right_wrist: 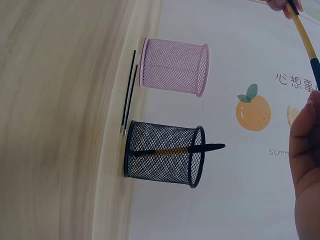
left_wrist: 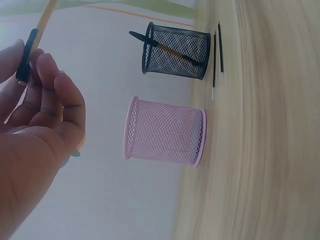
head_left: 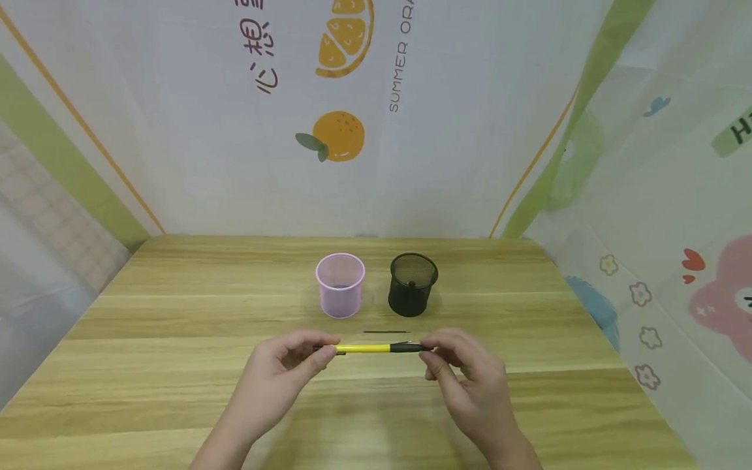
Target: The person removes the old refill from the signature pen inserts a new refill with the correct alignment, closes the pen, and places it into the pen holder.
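Observation:
A yellow ballpoint pen (head_left: 364,348) with black ends is held level between both hands above the table. My left hand (head_left: 276,375) pinches its black clip end between thumb and fingers. At the other end, my right hand (head_left: 470,378) pinches the black grip near the tip. Beyond the pen, thin dark pen refills (head_left: 384,331) lie on the table; both wrist views show two of them side by side. A black mesh pen cup (right_wrist: 162,170) stands behind them with another yellow-and-black pen (right_wrist: 207,148) leaning in it.
A pink mesh pen cup (head_left: 341,297) stands upright to the left of the black one. The wooden table (head_left: 176,378) ends at a white printed cloth (head_left: 440,170) at the back. More printed cloth (head_left: 646,313) hangs along the right side.

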The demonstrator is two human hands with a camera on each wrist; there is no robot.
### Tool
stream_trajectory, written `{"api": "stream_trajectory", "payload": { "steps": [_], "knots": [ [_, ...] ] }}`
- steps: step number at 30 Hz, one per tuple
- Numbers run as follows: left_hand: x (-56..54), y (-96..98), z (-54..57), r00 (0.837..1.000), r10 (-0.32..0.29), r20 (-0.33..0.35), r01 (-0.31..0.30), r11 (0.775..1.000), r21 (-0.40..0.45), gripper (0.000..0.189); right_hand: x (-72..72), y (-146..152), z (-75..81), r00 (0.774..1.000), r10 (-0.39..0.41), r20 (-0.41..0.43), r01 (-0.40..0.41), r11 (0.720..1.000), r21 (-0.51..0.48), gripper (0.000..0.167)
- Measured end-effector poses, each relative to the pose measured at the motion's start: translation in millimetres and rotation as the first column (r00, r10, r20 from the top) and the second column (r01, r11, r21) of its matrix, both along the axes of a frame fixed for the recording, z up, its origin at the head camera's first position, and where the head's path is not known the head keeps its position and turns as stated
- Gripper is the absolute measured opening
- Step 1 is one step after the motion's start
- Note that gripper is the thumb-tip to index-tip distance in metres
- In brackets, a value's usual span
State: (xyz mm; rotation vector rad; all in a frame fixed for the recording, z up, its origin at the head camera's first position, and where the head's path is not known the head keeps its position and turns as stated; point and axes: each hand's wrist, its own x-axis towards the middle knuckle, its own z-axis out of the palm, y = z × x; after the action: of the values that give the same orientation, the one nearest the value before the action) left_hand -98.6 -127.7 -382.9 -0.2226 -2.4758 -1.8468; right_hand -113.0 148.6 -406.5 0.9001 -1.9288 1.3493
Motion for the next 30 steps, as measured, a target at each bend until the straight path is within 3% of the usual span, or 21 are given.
{"api": "stream_trajectory", "payload": {
  "steps": [5, 10, 14, 21, 23, 24, 27, 30],
  "knots": [
    [0.6, 0.3, -0.3, 0.999, 0.007, -0.043, -0.006, 1.000, 0.016, 0.011, 0.5, 1.0, -0.4, 0.999, -0.014, 0.040, 0.013, 1.000, 0.023, 0.036],
    [-0.8, -0.5, -2.8, 0.987, 0.014, -0.162, -0.009, 1.000, 0.029, 0.013, 0.8, 0.0, 0.3, 0.997, -0.024, 0.068, 0.020, 0.999, 0.049, 0.032],
    [-2.1, -0.7, -5.0, 0.966, 0.001, -0.257, 0.012, 0.999, 0.052, 0.015, 0.7, -0.6, 0.5, 0.997, -0.039, 0.074, 0.033, 0.997, 0.074, 0.029],
    [-3.5, 1.5, -8.2, 0.916, -0.025, -0.400, 0.042, 0.999, 0.032, 0.020, 0.1, -0.1, 1.9, 0.993, -0.057, 0.101, 0.046, 0.994, 0.102, 0.024],
    [-3.3, 1.8, -8.2, 0.923, -0.025, -0.385, 0.041, 0.999, 0.031, 0.020, -0.1, -0.2, 2.1, 0.993, -0.054, 0.107, 0.043, 0.994, 0.100, 0.024],
    [-3.1, 1.9, -7.9, 0.935, -0.024, -0.355, 0.039, 0.999, 0.034, 0.018, 0.0, -0.3, 2.0, 0.993, -0.054, 0.106, 0.043, 0.994, 0.099, 0.025],
    [-2.2, 1.8, -6.4, 0.972, -0.033, -0.235, 0.045, 0.998, 0.048, 0.014, 0.1, -0.8, 2.1, 0.995, -0.043, 0.090, 0.036, 0.996, 0.086, 0.027],
    [-1.6, 2.0, -4.7, 0.992, -0.047, -0.115, 0.053, 0.998, 0.046, 0.014, -0.2, -1.0, 2.3, 0.998, -0.032, 0.051, 0.028, 0.997, 0.066, 0.032]
  ]
}}
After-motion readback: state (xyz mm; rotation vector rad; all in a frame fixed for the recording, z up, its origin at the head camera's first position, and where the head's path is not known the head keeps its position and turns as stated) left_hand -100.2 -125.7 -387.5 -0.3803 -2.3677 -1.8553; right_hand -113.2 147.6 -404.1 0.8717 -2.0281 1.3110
